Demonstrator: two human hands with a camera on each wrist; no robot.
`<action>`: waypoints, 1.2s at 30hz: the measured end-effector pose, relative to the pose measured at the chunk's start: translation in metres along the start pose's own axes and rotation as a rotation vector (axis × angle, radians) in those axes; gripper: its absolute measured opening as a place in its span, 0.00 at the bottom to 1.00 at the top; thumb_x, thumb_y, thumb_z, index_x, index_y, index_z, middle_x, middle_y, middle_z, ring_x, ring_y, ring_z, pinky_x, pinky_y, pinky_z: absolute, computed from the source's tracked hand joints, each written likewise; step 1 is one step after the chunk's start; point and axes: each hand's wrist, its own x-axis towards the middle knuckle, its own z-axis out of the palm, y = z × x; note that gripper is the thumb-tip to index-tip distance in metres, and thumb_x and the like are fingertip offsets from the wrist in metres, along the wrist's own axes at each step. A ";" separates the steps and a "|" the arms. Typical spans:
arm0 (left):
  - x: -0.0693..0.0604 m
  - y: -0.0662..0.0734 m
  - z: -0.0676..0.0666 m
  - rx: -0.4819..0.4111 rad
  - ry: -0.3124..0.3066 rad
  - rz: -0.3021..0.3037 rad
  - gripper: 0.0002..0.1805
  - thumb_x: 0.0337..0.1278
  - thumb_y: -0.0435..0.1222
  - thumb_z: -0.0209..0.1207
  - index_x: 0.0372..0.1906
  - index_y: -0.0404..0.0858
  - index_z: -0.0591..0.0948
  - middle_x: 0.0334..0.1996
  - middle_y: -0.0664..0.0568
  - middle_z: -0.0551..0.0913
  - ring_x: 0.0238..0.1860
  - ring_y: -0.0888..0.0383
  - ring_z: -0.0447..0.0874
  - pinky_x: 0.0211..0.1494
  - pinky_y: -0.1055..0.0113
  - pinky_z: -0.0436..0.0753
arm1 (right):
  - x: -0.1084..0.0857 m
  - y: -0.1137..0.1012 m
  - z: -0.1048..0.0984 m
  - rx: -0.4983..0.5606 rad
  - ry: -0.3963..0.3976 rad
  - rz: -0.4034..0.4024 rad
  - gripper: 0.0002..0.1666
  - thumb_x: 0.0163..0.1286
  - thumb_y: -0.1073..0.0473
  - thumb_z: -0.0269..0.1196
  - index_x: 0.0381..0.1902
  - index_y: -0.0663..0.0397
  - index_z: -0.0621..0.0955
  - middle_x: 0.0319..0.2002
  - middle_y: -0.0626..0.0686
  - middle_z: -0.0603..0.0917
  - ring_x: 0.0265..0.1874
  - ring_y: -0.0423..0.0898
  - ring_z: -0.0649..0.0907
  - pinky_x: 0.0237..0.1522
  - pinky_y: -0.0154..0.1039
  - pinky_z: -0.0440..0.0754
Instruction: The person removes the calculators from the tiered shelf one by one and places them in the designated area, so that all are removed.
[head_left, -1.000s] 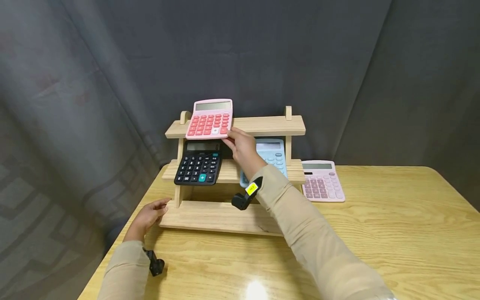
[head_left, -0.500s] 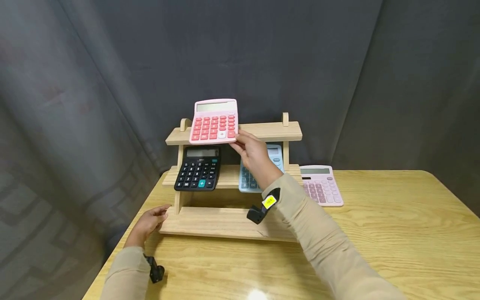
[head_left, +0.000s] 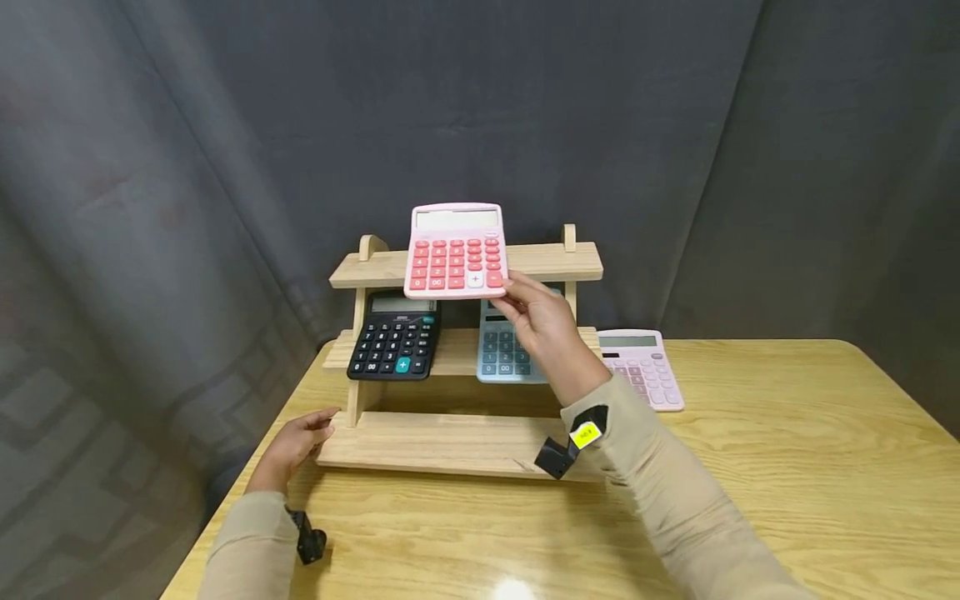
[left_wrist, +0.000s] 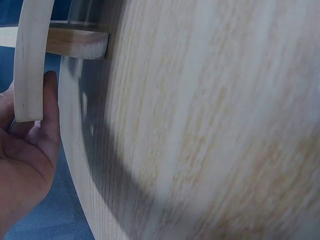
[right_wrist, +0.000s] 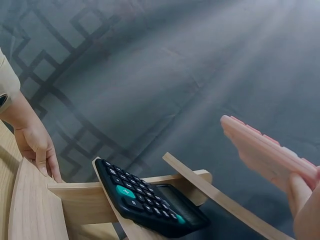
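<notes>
Pinched by lower-rt. corner in R hand (head_left: 551, 332): pink calc. (head_left: 456, 254), held clear of top shelf (head_left: 551, 262) (not yet set down); L hand (head_left: 294, 442) grips rack base (head_left: 442, 442); blk. calc. (head_left: 396, 342) & blue calc. (head_left: 502, 352) on mid. shelf (head_left: 458, 354), pale-pink calc. (head_left: 654, 375) on table (head_left: 772, 433).

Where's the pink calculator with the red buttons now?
In the head view, the pink calculator is near the middle, held by the right hand, hiding part of the top shelf, above the gap between the black calculator and the blue calculator.
</notes>
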 end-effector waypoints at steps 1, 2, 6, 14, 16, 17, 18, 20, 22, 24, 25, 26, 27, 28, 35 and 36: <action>0.000 0.000 0.000 -0.003 0.000 -0.001 0.23 0.58 0.28 0.46 0.59 0.24 0.60 0.34 0.49 0.66 0.22 0.61 0.61 0.26 0.70 0.63 | -0.001 -0.002 -0.002 0.013 -0.001 -0.002 0.22 0.61 0.76 0.47 0.55 0.71 0.66 0.51 0.65 0.68 0.38 0.48 0.76 0.40 0.35 0.73; 0.001 0.000 -0.001 -0.006 -0.002 0.002 0.23 0.58 0.28 0.46 0.59 0.24 0.60 0.34 0.48 0.66 0.22 0.61 0.61 0.26 0.70 0.63 | -0.003 -0.003 -0.004 0.022 -0.003 -0.004 0.23 0.61 0.77 0.47 0.55 0.71 0.66 0.51 0.65 0.67 0.39 0.48 0.76 0.40 0.35 0.73; 0.000 -0.001 0.000 0.000 -0.011 -0.002 0.23 0.59 0.28 0.46 0.59 0.24 0.60 0.37 0.46 0.65 0.23 0.60 0.61 0.26 0.69 0.63 | -0.008 -0.009 -0.013 0.039 -0.009 0.000 0.24 0.61 0.77 0.46 0.57 0.71 0.64 0.52 0.65 0.66 0.41 0.49 0.75 0.41 0.35 0.72; 0.000 -0.006 0.000 0.016 -0.017 -0.010 0.23 0.58 0.28 0.46 0.59 0.25 0.60 0.37 0.45 0.67 0.24 0.59 0.62 0.27 0.68 0.63 | -0.019 -0.022 -0.031 0.031 -0.005 -0.005 0.26 0.61 0.77 0.46 0.58 0.72 0.61 0.47 0.64 0.68 0.36 0.47 0.78 0.41 0.36 0.72; 0.001 -0.005 0.000 0.017 -0.022 -0.002 0.23 0.59 0.28 0.45 0.59 0.25 0.59 0.34 0.46 0.66 0.23 0.60 0.61 0.26 0.69 0.63 | -0.021 -0.027 -0.035 0.030 -0.001 -0.011 0.26 0.61 0.77 0.46 0.59 0.72 0.60 0.44 0.63 0.68 0.34 0.47 0.78 0.40 0.36 0.72; 0.001 -0.004 -0.001 0.016 -0.023 -0.002 0.23 0.59 0.28 0.45 0.59 0.25 0.59 0.33 0.47 0.65 0.22 0.60 0.60 0.26 0.69 0.63 | -0.022 -0.029 -0.036 0.032 -0.001 -0.012 0.26 0.61 0.77 0.46 0.59 0.72 0.60 0.44 0.62 0.68 0.34 0.47 0.79 0.40 0.36 0.72; 0.002 -0.003 -0.001 0.009 -0.024 -0.001 0.23 0.59 0.28 0.45 0.59 0.25 0.59 0.32 0.48 0.64 0.21 0.60 0.59 0.25 0.69 0.62 | -0.023 -0.032 -0.038 0.032 -0.003 -0.015 0.26 0.61 0.77 0.46 0.59 0.71 0.60 0.44 0.62 0.68 0.34 0.47 0.79 0.41 0.36 0.72; 0.002 -0.002 -0.002 0.007 -0.027 0.002 0.23 0.59 0.28 0.45 0.59 0.24 0.59 0.30 0.49 0.64 0.21 0.61 0.59 0.24 0.70 0.62 | -0.025 -0.036 -0.041 0.032 -0.008 -0.022 0.26 0.61 0.77 0.46 0.59 0.71 0.60 0.46 0.63 0.68 0.34 0.47 0.79 0.41 0.37 0.72; 0.003 -0.001 -0.002 0.006 -0.032 0.002 0.23 0.59 0.27 0.45 0.59 0.24 0.59 0.28 0.50 0.63 0.20 0.61 0.59 0.24 0.70 0.62 | -0.027 -0.040 -0.046 0.052 -0.007 -0.026 0.27 0.61 0.77 0.46 0.60 0.71 0.59 0.45 0.63 0.69 0.34 0.48 0.79 0.42 0.38 0.71; 0.004 0.000 -0.002 0.009 -0.040 0.003 0.23 0.59 0.28 0.44 0.59 0.24 0.59 0.26 0.51 0.63 0.20 0.61 0.59 0.24 0.70 0.62 | -0.029 -0.044 -0.051 0.072 -0.012 -0.034 0.28 0.61 0.78 0.46 0.60 0.71 0.58 0.44 0.62 0.70 0.35 0.48 0.79 0.42 0.38 0.71; 0.004 0.001 -0.002 0.014 -0.042 0.005 0.23 0.60 0.28 0.44 0.59 0.24 0.59 0.25 0.51 0.62 0.20 0.61 0.59 0.24 0.70 0.62 | -0.030 -0.045 -0.053 0.084 -0.013 -0.037 0.28 0.61 0.78 0.46 0.60 0.71 0.57 0.42 0.62 0.72 0.35 0.49 0.79 0.43 0.38 0.71; 0.004 0.001 -0.003 0.016 -0.043 0.004 0.23 0.60 0.28 0.44 0.59 0.24 0.59 0.24 0.52 0.62 0.20 0.61 0.59 0.23 0.70 0.61 | -0.031 -0.047 -0.055 0.099 -0.014 -0.036 0.28 0.60 0.78 0.47 0.60 0.71 0.57 0.40 0.62 0.73 0.35 0.49 0.79 0.43 0.38 0.70; 0.004 0.002 -0.003 0.020 -0.047 0.002 0.23 0.60 0.28 0.44 0.59 0.24 0.58 0.24 0.52 0.61 0.20 0.60 0.58 0.23 0.70 0.61 | -0.032 -0.048 -0.057 0.114 -0.018 -0.038 0.28 0.60 0.78 0.47 0.60 0.71 0.57 0.38 0.62 0.74 0.35 0.49 0.79 0.43 0.38 0.70; 0.004 0.002 -0.003 0.022 -0.046 0.000 0.23 0.60 0.28 0.44 0.60 0.24 0.58 0.24 0.52 0.61 0.20 0.60 0.58 0.23 0.70 0.61 | -0.033 -0.049 -0.060 0.124 -0.026 -0.042 0.28 0.60 0.78 0.46 0.60 0.72 0.57 0.38 0.62 0.74 0.35 0.49 0.79 0.44 0.38 0.70; 0.003 0.001 -0.003 0.031 -0.061 -0.010 0.23 0.60 0.28 0.44 0.60 0.24 0.57 0.26 0.51 0.62 0.20 0.61 0.58 0.24 0.70 0.61 | -0.040 -0.057 -0.075 0.184 -0.069 -0.070 0.13 0.59 0.80 0.47 0.35 0.73 0.79 0.34 0.63 0.78 0.35 0.51 0.79 0.39 0.39 0.73; 0.003 0.001 -0.003 0.028 -0.060 -0.012 0.23 0.60 0.28 0.44 0.60 0.24 0.58 0.25 0.52 0.62 0.20 0.61 0.58 0.24 0.70 0.61 | -0.040 -0.058 -0.078 0.186 -0.070 -0.075 0.13 0.59 0.80 0.47 0.31 0.72 0.79 0.33 0.63 0.78 0.34 0.51 0.80 0.39 0.39 0.73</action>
